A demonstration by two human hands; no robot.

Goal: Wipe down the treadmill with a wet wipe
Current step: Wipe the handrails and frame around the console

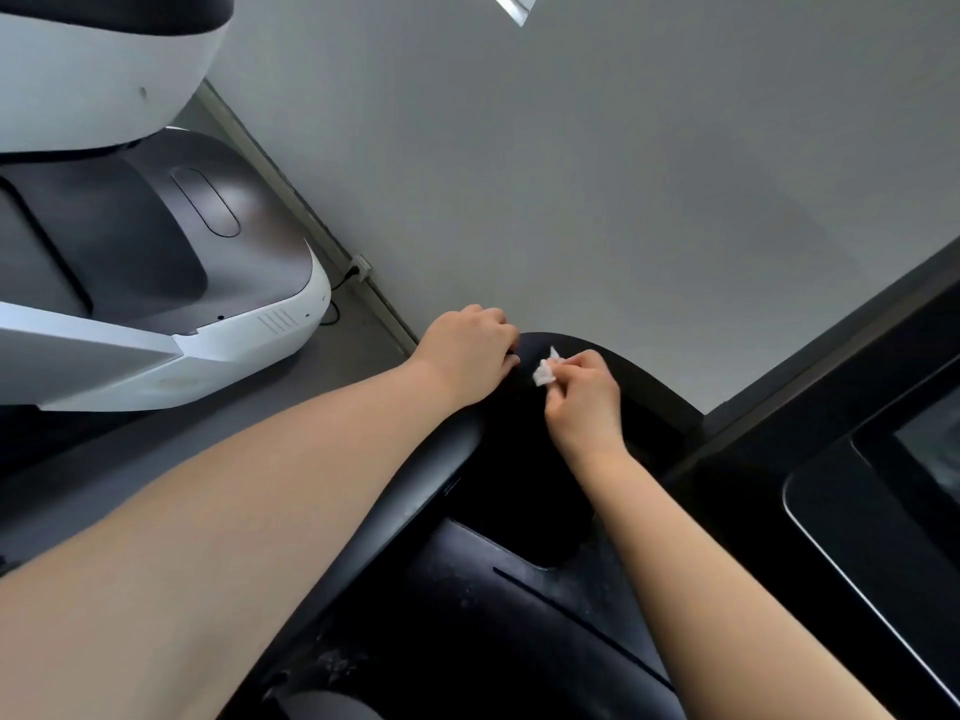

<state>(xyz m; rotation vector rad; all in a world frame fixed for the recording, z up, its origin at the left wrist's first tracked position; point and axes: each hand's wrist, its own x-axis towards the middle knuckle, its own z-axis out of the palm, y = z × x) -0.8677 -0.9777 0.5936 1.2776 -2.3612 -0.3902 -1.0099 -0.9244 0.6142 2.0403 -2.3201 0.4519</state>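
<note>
Room: grey wall [597, 163] fills the far half of the view, meeting a grey floor [358, 330] along a pale skirting strip; a wall socket [360, 266] with a dark cable sits low on that strip.
Treadmill, near part: black treadmill [498, 615] housing runs from the bottom edge up between both bare forearms; its matte top shows pale dusty specks and a thin groove.
Treadmill, far part: a rounded black end rises to the wall, very dark, so its shape is hard to read.
Right hand: right hand [584, 394] has fingers curled, pinching a small crumpled white wet wipe [545, 371] between fingertips and thumb.
Wet wipe: bunched small, held against the dark rounded end of the treadmill, just beside the other hand; whether it presses flat on the surface cannot be told.
Left hand: left hand [467, 350] lies knuckles up, fingers bent over the top rim of the rounded end, gripping it; fingertips are hidden behind the rim.
Right edge: glossy black console panel [883, 511] with a screen, cut off by the frame.
Left side: second machine [156, 283] in white and dark grey stands on the floor, well apart from the hands, partly out of frame.
</note>
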